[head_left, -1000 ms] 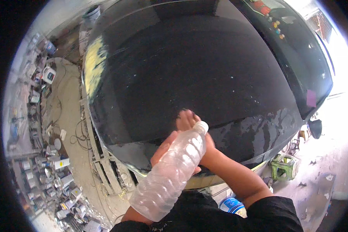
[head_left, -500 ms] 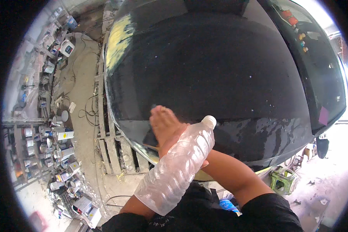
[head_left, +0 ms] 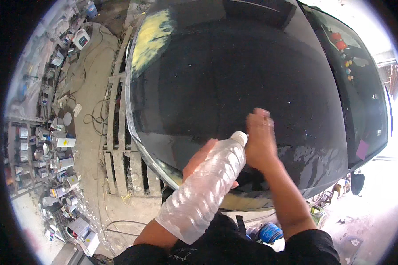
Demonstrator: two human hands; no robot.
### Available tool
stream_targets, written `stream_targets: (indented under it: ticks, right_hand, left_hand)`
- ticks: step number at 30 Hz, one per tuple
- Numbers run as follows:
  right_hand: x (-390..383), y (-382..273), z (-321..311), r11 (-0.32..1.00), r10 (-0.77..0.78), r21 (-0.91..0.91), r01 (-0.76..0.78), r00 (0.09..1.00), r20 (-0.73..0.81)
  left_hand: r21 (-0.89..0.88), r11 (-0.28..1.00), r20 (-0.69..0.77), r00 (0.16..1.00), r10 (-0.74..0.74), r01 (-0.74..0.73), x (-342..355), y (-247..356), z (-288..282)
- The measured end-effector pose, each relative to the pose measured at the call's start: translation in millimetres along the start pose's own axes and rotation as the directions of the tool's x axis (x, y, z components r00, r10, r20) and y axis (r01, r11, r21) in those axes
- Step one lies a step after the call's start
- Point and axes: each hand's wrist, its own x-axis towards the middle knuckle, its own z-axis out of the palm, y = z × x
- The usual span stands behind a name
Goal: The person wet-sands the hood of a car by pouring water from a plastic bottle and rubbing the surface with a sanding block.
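A clear, ribbed plastic bottle with a white cap lies tilted across my left forearm, its cap pointing up and to the right over the car's hood. My left hand is wrapped around it; the bottle hides most of the palm and fingers. My right hand rests palm down on the black hood, just right of the cap. Its fingers are close together and slightly blurred, and whatever is under them is hidden. Wet streaks and droplets show on the near right part of the hood.
Yellowish filler covers the hood's far left corner. The windshield is on the right. A wooden pallet lies along the car's left side. Cans and boxes crowd a shelf and the floor at left. A blue container stands near my body.
My right hand has swept from left of the bottle to right of it across the hood. The left hand keeps hold of the bottle in nearly the same place. The view has shifted slightly.
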Motion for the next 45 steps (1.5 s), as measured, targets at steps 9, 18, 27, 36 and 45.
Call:
stream_targets:
  ticks: [9,18,27,36,45]
  right_hand:
    - [14,-33,-7,0.992,-0.128,0.008,0.128,0.977,0.168]
    - [99,-50,30,0.895,-0.209,-0.42,0.151,0.973,-0.097]
    - [107,38,-9,0.993,0.052,-0.1,-0.07,0.983,-0.177]
    - [83,-57,11,0.969,-0.231,-0.058,0.239,0.966,0.117]
    - [234,-46,1,0.976,-0.045,-0.217,0.0,0.979,-0.201]
  left_hand:
    - [0.024,0.987,0.057,0.986,0.154,-0.156,10,24,-1]
    - [0.078,0.969,0.134,0.966,0.221,-0.233,34,33,16]
    - [0.084,0.942,0.118,0.941,0.316,-0.326,40,73,3]
    - [0.096,0.915,0.106,0.918,0.382,-0.391,57,102,1]
    - [0.098,0.916,0.161,0.915,0.371,-0.389,78,109,9]
